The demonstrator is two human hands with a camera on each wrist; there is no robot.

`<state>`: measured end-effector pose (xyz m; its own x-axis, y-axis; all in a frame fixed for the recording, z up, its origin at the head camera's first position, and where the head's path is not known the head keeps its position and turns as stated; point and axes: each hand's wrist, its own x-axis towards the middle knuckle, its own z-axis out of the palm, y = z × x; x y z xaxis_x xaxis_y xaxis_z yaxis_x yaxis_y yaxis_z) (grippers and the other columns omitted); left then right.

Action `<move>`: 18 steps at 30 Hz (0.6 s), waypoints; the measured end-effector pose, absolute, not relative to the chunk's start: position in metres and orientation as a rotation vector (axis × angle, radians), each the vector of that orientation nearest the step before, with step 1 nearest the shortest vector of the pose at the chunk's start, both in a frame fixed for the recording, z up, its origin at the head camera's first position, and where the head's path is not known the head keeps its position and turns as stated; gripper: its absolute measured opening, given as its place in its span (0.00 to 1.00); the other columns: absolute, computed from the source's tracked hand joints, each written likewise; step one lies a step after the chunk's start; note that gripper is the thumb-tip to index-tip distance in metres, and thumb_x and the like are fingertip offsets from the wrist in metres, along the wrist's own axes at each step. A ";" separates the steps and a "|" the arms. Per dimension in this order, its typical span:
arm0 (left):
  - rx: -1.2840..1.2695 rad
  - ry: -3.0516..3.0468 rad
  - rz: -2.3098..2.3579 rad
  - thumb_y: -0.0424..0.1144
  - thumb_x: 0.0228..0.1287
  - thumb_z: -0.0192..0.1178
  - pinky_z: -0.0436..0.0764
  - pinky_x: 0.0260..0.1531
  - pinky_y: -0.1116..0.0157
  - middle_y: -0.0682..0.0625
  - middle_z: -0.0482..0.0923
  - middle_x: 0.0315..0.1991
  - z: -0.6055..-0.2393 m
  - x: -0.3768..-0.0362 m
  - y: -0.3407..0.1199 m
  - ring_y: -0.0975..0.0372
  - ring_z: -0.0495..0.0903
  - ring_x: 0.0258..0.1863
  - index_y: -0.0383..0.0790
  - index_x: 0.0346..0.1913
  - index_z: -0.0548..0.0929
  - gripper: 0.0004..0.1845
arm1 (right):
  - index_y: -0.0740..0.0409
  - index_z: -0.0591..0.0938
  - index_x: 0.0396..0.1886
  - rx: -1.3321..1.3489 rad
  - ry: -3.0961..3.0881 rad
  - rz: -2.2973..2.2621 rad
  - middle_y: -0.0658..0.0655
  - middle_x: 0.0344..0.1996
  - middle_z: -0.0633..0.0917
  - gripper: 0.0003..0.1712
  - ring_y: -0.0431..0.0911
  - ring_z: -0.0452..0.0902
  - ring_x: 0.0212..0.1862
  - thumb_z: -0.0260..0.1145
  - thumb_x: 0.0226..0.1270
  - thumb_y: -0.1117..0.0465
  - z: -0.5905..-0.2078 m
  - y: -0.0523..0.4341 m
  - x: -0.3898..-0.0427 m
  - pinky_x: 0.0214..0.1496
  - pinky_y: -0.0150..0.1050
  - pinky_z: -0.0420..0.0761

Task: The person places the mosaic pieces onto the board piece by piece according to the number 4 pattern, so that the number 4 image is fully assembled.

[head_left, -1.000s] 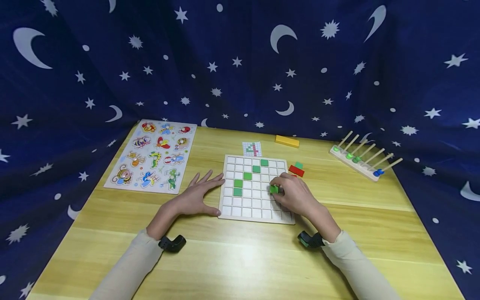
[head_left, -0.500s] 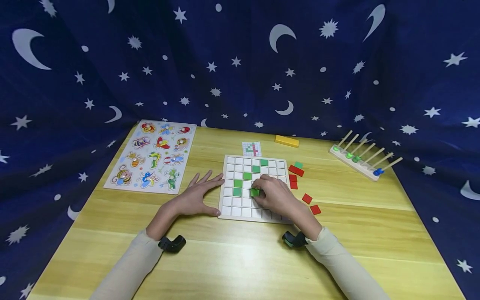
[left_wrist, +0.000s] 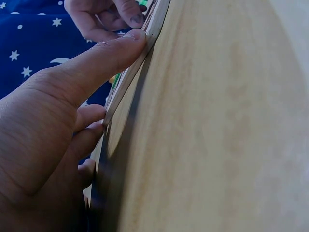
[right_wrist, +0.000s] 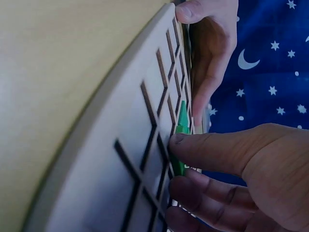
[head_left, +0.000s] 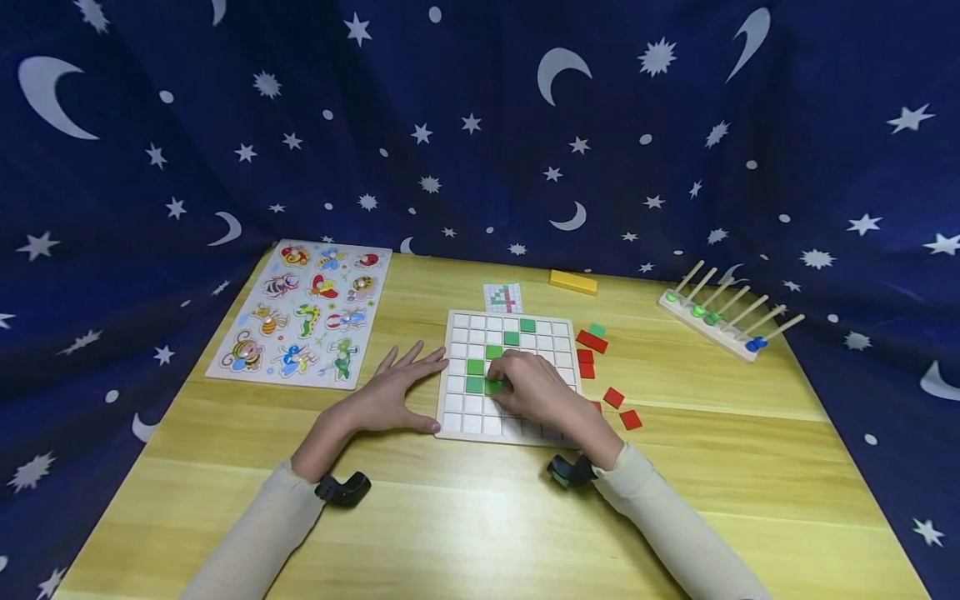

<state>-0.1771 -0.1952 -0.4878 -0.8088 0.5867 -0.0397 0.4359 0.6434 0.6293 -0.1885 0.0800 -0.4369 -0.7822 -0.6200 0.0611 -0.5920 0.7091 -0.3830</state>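
**Green tile slides left across the grid**

Your right hand (head_left: 534, 389) has travelled left over the grid board (head_left: 459, 423) since a second ago, carrying the green tile (head_left: 492, 387) from the board's right side to a cell just beside the two green tiles already seated. Thumb and fingers are pinched on that tile, its edge tipping into the cell under your fingertips (right_wrist: 179, 138). Your left hand (head_left: 392, 393) hasn't budged: flat, fingers spread, thumb (left_wrist: 108, 53) pressed against the board's left edge. Beyond your right wrist, loose red tiles (head_left: 622, 408) lie on the table (head_left: 465, 517). Farther off past your left hand sits the animal puzzle (head_left: 303, 313); far right, the peg rack (head_left: 723, 321).
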 end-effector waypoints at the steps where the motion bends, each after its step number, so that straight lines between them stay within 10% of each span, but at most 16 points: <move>1: 0.829 2.624 0.911 0.64 0.51 0.73 0.26 0.73 0.50 0.57 0.47 0.80 -0.488 -0.177 -0.196 0.55 0.34 0.79 0.50 0.79 0.59 0.55 | 0.58 0.89 0.40 -1.015 2.827 -0.603 0.52 0.34 0.85 0.10 0.44 0.79 0.35 0.75 0.57 0.67 -0.436 0.079 -0.190 0.33 0.40 0.80; 18: 0.840 2.624 0.910 0.64 0.50 0.73 0.26 0.73 0.51 0.57 0.46 0.80 -0.489 -0.178 -0.197 0.55 0.34 0.79 0.51 0.79 0.59 0.55 | 0.57 0.89 0.40 -0.977 2.883 -0.684 0.52 0.34 0.86 0.08 0.42 0.80 0.34 0.74 0.60 0.62 -0.430 0.107 -0.198 0.34 0.38 0.80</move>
